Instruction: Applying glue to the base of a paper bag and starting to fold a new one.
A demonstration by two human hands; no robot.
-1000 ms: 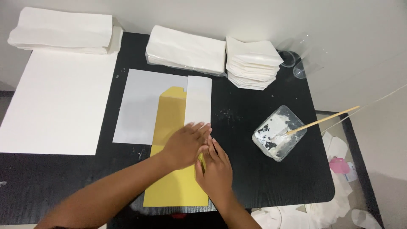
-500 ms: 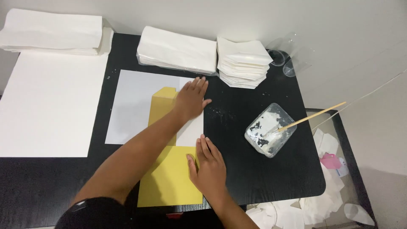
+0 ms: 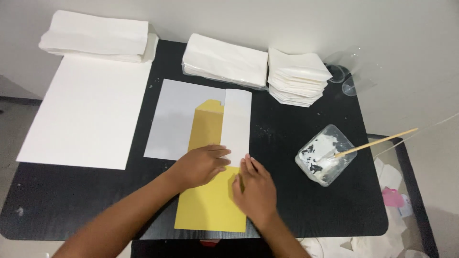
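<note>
- A black tabletop [image 3: 296, 210] seen from above, with two bare hands working near its front edge.
- The left hand [image 3: 201, 165] lies palm down, fingers loosely curled, on a long yellow paper piece [image 3: 210, 205]. It presses rather than grasps; nothing is closed inside it.
- The right hand [image 3: 256, 188] lies flat just beside the left, fingers spread and pointing away from the person, resting on the yellow piece near its right edge. It also grips nothing.
- The yellow piece runs from the front edge toward the middle of the tabletop. A narrow white strip [image 3: 237, 119] lies along its upper right side, its lower end touching the fingertips.
- Under both lies a pale grey sheet [image 3: 169, 119], near the middle of the tabletop.
- A large white sheet [image 3: 88, 110] covers the left side, overhanging the left edge.
- Stacks of folded white paper [image 3: 224, 59] sit along the back edge.
- A clear tub of white paste [image 3: 325, 155] sits near the right edge, a wooden stick [image 3: 377, 142] resting in it.
</note>
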